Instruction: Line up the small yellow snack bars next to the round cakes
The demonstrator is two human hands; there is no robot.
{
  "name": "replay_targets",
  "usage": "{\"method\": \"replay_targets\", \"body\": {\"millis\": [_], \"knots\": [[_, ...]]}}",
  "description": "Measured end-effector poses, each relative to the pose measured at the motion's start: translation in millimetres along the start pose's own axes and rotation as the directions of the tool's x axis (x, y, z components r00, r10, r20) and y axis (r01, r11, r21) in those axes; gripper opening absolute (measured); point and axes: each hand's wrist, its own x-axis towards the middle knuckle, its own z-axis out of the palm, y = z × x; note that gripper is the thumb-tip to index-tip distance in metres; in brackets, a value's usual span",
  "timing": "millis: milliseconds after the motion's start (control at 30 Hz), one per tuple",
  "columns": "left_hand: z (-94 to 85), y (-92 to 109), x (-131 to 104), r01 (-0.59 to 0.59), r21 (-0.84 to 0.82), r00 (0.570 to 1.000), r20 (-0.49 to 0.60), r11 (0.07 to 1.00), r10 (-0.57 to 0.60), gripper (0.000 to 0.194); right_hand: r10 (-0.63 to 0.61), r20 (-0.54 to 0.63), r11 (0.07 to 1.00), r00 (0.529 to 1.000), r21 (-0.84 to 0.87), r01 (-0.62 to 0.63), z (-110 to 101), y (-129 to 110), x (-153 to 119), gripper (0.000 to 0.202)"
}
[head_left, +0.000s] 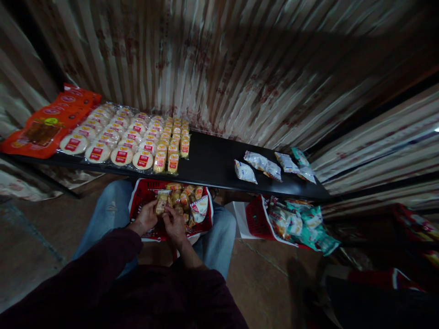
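Note:
My left hand (148,218) is closed on a small yellow wrapped snack cake (160,204) above the red basket (134,194) between my knees. My right hand (174,225) has its fingers closed at the lower right of that same packet. Inside the basket lie more wrapped snack cakes (185,197) with orange labels, and a white-and-blue packet (199,208) at its right side. Over the basket, on the black shelf (212,160), rows of similar yellow cakes (173,161) stand beside rows of round white wrapped crackers (121,155).
Large orange bags (51,119) lie at the shelf's left end. Several white packets (262,164) lie toward its right. A second red basket (257,219) of green and clear packets (310,224) stands to my right. Pleated curtains (219,68) hang behind the shelf.

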Motion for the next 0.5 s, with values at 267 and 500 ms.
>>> {"method": "replay_targets", "body": {"millis": [267, 500], "knots": [[-8.6, -10, 1, -0.162, 0.173, 0.985, 0.093, 0.971, 0.148, 0.022, 0.056, 0.007, 0.996, 0.998, -0.07, -0.056, 0, 6, 0, 0.031], [-10.4, -16, -2, -0.225, 0.318, 0.974, 0.106, 0.921, 0.201, 0.034, 0.069, -0.003, 0.997, 0.998, -0.03, -0.069, 0, 4, -1, 0.031]]}}
